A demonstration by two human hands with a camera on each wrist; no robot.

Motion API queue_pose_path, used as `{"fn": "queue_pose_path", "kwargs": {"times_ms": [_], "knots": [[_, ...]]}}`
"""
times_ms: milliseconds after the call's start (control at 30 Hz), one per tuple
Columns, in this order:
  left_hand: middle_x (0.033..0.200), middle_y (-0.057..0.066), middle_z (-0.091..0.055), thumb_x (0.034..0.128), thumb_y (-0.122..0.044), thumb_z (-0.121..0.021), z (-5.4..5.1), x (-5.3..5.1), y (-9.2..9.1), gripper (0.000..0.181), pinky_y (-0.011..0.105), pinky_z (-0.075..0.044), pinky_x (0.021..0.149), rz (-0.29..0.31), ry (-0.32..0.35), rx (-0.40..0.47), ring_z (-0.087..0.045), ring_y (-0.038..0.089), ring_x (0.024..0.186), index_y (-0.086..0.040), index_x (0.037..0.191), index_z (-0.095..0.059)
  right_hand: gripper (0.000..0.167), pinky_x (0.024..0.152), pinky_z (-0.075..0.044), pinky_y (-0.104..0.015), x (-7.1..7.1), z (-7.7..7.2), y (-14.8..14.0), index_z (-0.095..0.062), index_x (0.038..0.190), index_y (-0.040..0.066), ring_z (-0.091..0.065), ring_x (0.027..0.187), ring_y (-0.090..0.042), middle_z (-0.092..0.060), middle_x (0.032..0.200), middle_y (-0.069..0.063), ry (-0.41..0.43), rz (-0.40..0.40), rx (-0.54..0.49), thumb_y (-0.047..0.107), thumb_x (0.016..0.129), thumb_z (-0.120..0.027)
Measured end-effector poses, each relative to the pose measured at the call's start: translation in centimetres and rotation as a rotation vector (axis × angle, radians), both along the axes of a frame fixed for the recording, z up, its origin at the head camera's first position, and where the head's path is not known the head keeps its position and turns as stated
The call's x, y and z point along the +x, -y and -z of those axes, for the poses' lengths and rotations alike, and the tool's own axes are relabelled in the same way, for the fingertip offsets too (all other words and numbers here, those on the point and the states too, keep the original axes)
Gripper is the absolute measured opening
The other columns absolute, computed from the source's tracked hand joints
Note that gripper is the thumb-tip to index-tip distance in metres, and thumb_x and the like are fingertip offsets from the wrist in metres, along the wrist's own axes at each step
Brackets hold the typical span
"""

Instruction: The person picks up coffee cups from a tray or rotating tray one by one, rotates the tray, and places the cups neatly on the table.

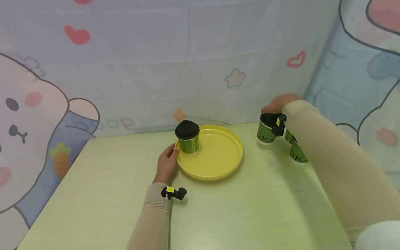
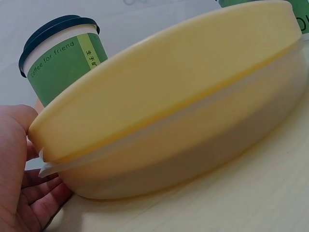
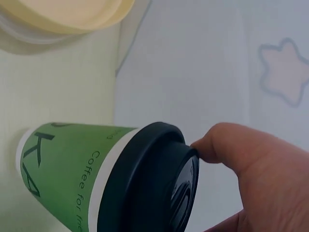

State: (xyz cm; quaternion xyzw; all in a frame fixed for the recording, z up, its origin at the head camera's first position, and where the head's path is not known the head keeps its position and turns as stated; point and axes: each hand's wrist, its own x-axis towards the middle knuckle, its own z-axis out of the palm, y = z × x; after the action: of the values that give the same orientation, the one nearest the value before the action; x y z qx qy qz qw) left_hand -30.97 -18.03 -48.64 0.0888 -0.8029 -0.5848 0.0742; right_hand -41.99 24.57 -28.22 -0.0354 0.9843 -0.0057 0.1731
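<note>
White rounded object [image 1: 379,236], unidentifiable, at 4 o'clock. Left hand [image 1: 167,164] pinches round yellow plastic tray [image 1: 215,161] at 9 o'clock, probably steadying it; 1 black-lidded green paper cup [image 1: 189,143] stands there. Right hand [image 1: 280,103]: thumb touching matching cup [image 1: 265,133] at tray's 3 o'clock; fingers hidden, grip unclear.

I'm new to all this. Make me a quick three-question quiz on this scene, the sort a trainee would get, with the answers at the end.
1. True or false: the left hand grips the tray.
2. How many cups stand on the tray?
3. Which part of the cup in front of it does the right hand touch? a) base, b) lid, c) printed side

Key: 1. True, at its rim. 2. One. 3. b.
</note>
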Motion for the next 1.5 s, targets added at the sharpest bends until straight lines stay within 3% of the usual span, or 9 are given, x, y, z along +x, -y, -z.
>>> {"fn": "queue_pose_path", "kwargs": {"times_ms": [267, 667, 933, 1100, 1200, 1267, 1333, 1400, 1500], "knots": [[0.141, 0.011, -0.058, 0.1037, -0.036, -0.052, 0.1, 0.0, -0.4, 0.049, 0.045, -0.038, 0.112, -0.005, 0.012, 0.003, -0.048, 0.028, 0.134, -0.016, 0.148, -0.052, 0.095, 0.108, -0.037, -0.061, -0.5, 2.3, -1.2, -0.042, 0.15, -0.004, -0.033, 0.137, -0.056, -0.029, 0.152, -0.04, 0.002, 0.041, 0.021, 0.071, 0.092, -0.038], [0.142, 0.012, -0.057, 0.1033, -0.035, -0.052, 0.2, -0.1, -0.7, 0.049, 0.046, -0.037, 0.113, -0.002, 0.017, 0.012, -0.048, 0.029, 0.134, -0.016, 0.149, -0.052, 0.089, 0.103, -0.042, -0.061, 0.4, 3.5, -1.1, -0.045, 0.147, -0.007, -0.043, 0.13, -0.055, -0.035, 0.148, -0.041, -0.049, 0.067, 0.069, 0.065, 0.094, -0.04], [0.142, 0.01, -0.057, 0.1029, -0.038, -0.052, 0.1, -0.3, -0.6, 0.05, 0.046, -0.037, 0.113, 0.005, 0.016, -0.001, -0.048, 0.028, 0.134, -0.019, 0.149, -0.052, 0.091, 0.1, -0.045, -0.06, 0.5, 3.4, -1.5, -0.047, 0.144, -0.011, -0.046, 0.127, -0.055, -0.038, 0.145, -0.042, -0.057, 0.089, 0.054, 0.066, 0.094, -0.039], [0.141, 0.01, -0.057, 0.1032, -0.038, -0.052, 0.2, -0.2, -0.6, 0.049, 0.046, -0.038, 0.113, 0.006, 0.006, -0.005, -0.048, 0.028, 0.134, -0.018, 0.148, -0.053, 0.098, 0.091, -0.051, -0.056, 0.5, 2.7, -1.7, -0.053, 0.141, -0.007, -0.055, 0.119, -0.049, -0.044, 0.142, -0.039, -0.091, 0.066, 0.054, 0.076, 0.091, -0.035], [0.142, 0.011, -0.057, 0.1034, -0.037, -0.052, 0.2, -0.1, -0.5, 0.049, 0.046, -0.038, 0.113, 0.007, 0.004, -0.009, -0.048, 0.029, 0.135, -0.017, 0.149, -0.052, 0.097, 0.075, -0.054, -0.049, 0.6, 1.9, -2.1, -0.065, 0.128, -0.002, -0.065, 0.098, -0.039, -0.061, 0.126, -0.031, -0.156, 0.019, 0.032, 0.081, 0.089, -0.035], [0.142, 0.012, -0.057, 0.1037, -0.036, -0.052, 0.3, -0.1, -0.5, 0.049, 0.046, -0.038, 0.113, 0.011, 0.003, -0.008, -0.047, 0.029, 0.135, -0.017, 0.149, -0.052, 0.085, 0.069, -0.052, -0.046, 0.7, 1.1, -2.3, -0.067, 0.123, 0.001, -0.065, 0.087, -0.034, -0.066, 0.117, -0.026, -0.174, -0.053, -0.013, 0.076, 0.092, -0.041], [0.142, 0.011, -0.057, 0.1036, -0.037, -0.052, 0.2, -0.1, -0.4, 0.049, 0.046, -0.037, 0.113, 0.012, 0.004, -0.006, -0.047, 0.029, 0.135, -0.017, 0.149, -0.052, 0.07, 0.074, -0.053, -0.048, 0.9, 0.6, -2.6, -0.066, 0.124, 0.002, -0.065, 0.093, -0.035, -0.065, 0.119, -0.024, -0.156, -0.16, -0.068, 0.064, 0.096, -0.049], [0.14, 0.011, -0.058, 0.1036, -0.037, -0.051, 0.1, -0.1, -0.2, 0.049, 0.046, -0.037, 0.113, 0.012, 0.004, -0.002, -0.048, 0.028, 0.135, -0.017, 0.149, -0.052, 0.059, 0.085, -0.051, -0.054, 1.1, 0.2, -2.7, -0.059, 0.135, 0.003, -0.059, 0.111, -0.043, -0.056, 0.133, -0.028, -0.086, -0.254, -0.127, 0.048, 0.097, -0.058], [0.138, 0.01, -0.059, 0.1035, -0.037, -0.051, -0.1, 0.0, 0.1, 0.049, 0.046, -0.037, 0.113, 0.012, -0.001, 0.0, -0.048, 0.028, 0.133, -0.018, 0.148, -0.052, 0.068, 0.097, -0.043, -0.062, 1.6, 0.4, -2.6, -0.045, 0.15, 0.005, -0.038, 0.134, -0.054, -0.039, 0.15, -0.033, 0.018, -0.324, -0.177, 0.029, 0.092, -0.069]]}}
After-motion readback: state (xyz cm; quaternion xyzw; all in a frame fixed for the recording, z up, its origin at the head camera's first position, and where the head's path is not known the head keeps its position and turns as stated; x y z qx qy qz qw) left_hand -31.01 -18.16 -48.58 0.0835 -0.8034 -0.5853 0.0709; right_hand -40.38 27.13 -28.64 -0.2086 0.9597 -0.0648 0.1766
